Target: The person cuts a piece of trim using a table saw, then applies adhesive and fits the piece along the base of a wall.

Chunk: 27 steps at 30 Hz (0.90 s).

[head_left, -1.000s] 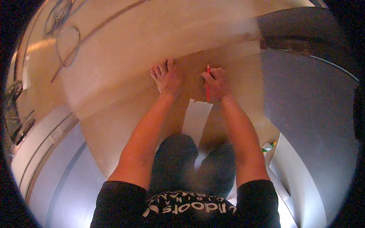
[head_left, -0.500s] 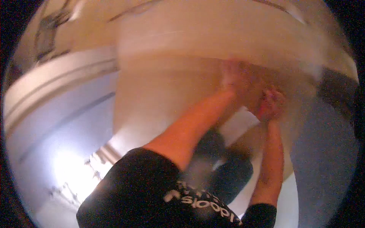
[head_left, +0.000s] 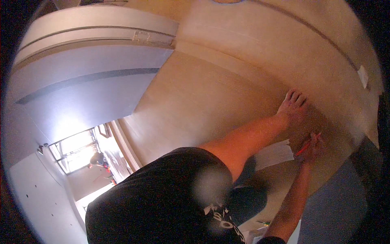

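Note:
My left hand (head_left: 293,106) lies on a wide brown sheet (head_left: 211,89), fingers spread, at a fold or seam that crosses it. Nearer to me and a little to the right, my right hand (head_left: 312,149) is closed around a slim red tool (head_left: 302,147). Its exact kind is too small and dim to tell. A pale, ragged-edged strip (head_left: 274,155), like paper or tape, is beside the right hand and partly behind my left arm. Shadow darkens the brown surface around both hands.
Blue-grey panels (head_left: 93,89) with a dark band stand at left, beneath a pale ledge (head_left: 101,34). A bright window (head_left: 75,150) is at the far left. A dark grey surface (head_left: 337,199) borders the sheet at right. A white tag-like patch (head_left: 362,76) sits at upper right.
The view has turned and is sharper. Both hands appear farther right and lower in the picture, with the left one now plainly flat. The red tool shows clearly in the right hand.

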{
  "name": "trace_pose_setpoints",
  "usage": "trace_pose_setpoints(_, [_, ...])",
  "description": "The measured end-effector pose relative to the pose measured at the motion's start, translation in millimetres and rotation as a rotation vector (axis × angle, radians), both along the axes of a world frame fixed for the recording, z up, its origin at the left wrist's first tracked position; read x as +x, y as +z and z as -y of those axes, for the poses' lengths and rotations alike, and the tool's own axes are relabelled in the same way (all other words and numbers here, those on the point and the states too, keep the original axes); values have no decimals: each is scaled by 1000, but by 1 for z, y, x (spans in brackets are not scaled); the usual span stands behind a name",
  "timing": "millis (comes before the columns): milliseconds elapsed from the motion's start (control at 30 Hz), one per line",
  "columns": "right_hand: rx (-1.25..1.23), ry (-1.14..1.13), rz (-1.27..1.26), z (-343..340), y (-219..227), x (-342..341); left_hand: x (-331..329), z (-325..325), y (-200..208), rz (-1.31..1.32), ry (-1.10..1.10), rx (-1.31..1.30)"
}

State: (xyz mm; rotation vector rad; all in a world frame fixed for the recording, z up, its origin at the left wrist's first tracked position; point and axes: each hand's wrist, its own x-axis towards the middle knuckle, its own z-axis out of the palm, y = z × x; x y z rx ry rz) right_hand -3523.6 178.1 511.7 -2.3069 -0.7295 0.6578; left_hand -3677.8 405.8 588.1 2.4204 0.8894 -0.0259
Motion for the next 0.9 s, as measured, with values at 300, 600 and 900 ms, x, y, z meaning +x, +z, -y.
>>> trace_pose_setpoints(300, [-39,293,471,16,-15,1,-5,-7,6,-73,-45,-7])
trace_pose_setpoints(600, [5,-213,-259,0,-13,-19,-16,-9,6,-3,-2,28])
trace_pose_setpoints(900, [-83,166,288,-13,-15,-37,-13,-18,-32,-66,96,118])
